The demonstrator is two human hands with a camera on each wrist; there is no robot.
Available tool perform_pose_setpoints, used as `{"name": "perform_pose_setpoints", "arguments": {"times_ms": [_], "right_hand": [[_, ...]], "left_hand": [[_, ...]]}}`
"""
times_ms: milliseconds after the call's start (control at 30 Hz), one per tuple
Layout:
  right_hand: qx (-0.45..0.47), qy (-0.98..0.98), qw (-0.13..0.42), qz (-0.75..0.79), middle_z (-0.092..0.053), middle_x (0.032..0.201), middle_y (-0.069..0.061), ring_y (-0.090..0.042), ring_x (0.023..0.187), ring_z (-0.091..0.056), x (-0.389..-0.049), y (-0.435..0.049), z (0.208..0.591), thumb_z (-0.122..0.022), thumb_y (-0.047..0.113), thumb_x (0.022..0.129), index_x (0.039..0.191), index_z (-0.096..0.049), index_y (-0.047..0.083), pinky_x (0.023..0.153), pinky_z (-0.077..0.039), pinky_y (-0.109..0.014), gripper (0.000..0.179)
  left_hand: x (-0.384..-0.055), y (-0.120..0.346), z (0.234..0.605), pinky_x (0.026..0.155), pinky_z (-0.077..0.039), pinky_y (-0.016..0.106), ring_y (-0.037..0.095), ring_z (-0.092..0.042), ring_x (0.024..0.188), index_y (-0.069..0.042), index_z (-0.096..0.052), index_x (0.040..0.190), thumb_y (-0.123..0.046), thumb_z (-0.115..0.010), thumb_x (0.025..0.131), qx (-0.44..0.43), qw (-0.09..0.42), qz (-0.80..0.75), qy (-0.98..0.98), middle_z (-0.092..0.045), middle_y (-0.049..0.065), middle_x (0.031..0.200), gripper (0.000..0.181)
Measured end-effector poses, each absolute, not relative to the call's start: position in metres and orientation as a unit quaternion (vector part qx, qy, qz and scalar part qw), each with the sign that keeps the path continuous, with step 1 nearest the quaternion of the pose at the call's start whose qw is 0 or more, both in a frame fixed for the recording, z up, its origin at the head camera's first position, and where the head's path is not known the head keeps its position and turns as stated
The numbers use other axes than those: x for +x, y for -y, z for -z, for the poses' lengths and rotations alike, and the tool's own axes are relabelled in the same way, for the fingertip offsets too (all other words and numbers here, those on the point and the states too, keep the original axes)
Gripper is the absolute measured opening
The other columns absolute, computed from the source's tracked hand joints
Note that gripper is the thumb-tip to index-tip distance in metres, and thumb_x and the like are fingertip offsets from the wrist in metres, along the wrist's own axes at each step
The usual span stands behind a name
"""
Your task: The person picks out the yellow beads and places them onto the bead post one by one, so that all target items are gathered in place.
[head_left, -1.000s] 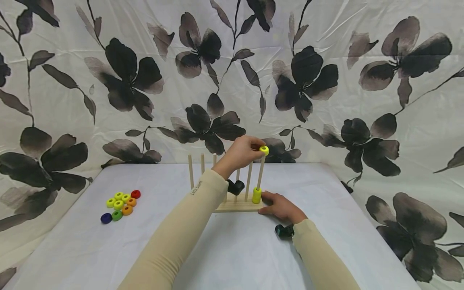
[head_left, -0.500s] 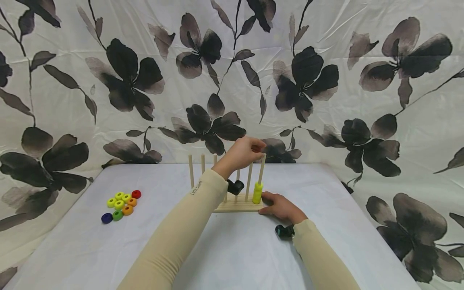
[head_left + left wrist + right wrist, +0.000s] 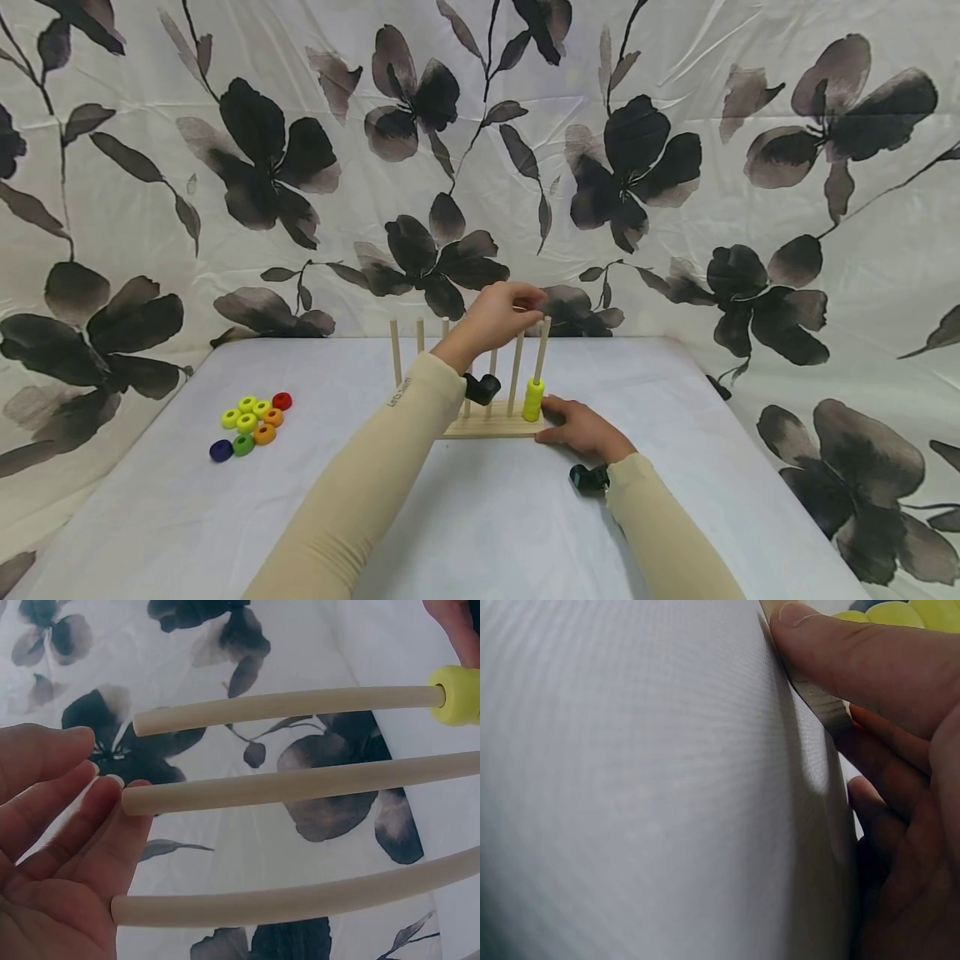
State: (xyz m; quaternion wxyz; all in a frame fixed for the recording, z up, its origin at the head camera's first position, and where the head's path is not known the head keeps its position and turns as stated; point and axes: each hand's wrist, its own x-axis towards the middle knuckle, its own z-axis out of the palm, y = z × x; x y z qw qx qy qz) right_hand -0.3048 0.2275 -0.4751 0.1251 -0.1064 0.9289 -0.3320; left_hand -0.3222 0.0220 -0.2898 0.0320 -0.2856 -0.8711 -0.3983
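Observation:
A wooden peg stand with several upright pegs stands on the white table. Yellow beads are stacked low on its rightmost peg; a yellow bead also shows at the edge of the left wrist view. My left hand is up by the tops of the right-hand pegs, its fingers loosely bent and nothing between them. In the left wrist view its fingertips are right at the tip of a middle peg. Low at the stand's right end, my right hand grips the base between thumb and fingers.
Toward the table's left lie loose beads: several yellow beads, a red bead, two orange beads, a green bead and a dark blue bead. A floral cloth hangs behind the table.
My left hand has let go of a yellow bead at the rightmost peg's top; it has dropped onto the stack. That hand has since drawn slightly left. My right hand stays put.

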Motion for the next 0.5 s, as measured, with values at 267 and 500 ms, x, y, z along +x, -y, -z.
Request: {"name": "perform_pose_setpoints", "arguments": {"times_ms": [267, 500], "right_hand": [[-0.110, -0.929, 0.125, 0.329, -0.041, 0.153, -0.003, -0.029, 0.145, -0.031, -0.306, -0.227, 0.476, -0.075, 0.041, 0.082, 0.144, -0.047, 0.027, 0.117, -0.025, -0.056, 0.070], [-0.104, -0.929, 0.127, 0.332, -0.040, 0.154, -0.002, -0.028, 0.146, -0.029, -0.306, -0.226, 0.477, -0.075, 0.039, 0.082, 0.145, -0.046, 0.028, 0.118, -0.024, -0.056, 0.070]], "left_hand": [[-0.320, -0.009, 0.290, 0.096, -0.053, 0.034, 0.019, -0.062, 0.117, -0.015, -0.064, 0.126, -0.020, -0.061, 0.096, -0.282, 0.044, 0.421, 0.861, -0.064, 0.006, 0.126, 0.031], [-0.316, 0.004, 0.290, 0.099, -0.052, 0.034, 0.019, -0.061, 0.119, -0.015, -0.062, 0.128, -0.019, -0.061, 0.096, -0.279, 0.050, 0.434, 0.855, -0.061, 0.005, 0.130, 0.033]]}}
